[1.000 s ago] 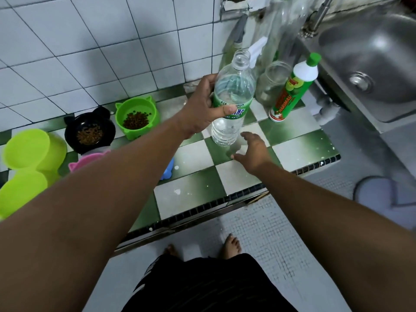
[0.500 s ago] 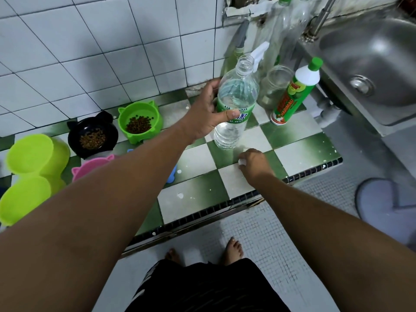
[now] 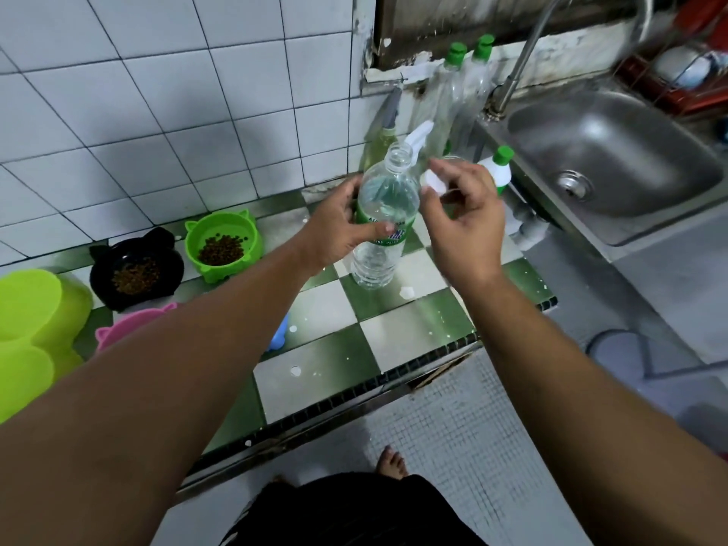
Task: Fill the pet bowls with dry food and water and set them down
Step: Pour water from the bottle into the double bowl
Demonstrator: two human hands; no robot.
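While the clear plastic water bottle with a green label is held with its base down on the green-and-white chequered tile counter, its mouth is observed to be uncapped. The left hand is wrapped round the label band, thumb across the front, as it was half a second ago. The bottle's position on the counter is unchanged.

The right hand is noted to have moved. Half a second earlier it was down on the counter beside the bottle's base, closed over a small white object. It is now raised just beside the bottle's neck. A small white screw cap is pinched between its fingertips, close to the open mouth but not on it.

To the left, near the wall, a green cat-eared plastic bowl and a black cat-eared bowl are recorded side by side, each containing brown dry food. A pink cat-eared bowl lies nearer the counter edge, largely hidden by the left forearm; its contents cannot be determined. A stainless steel sink is set to the right of the counter.
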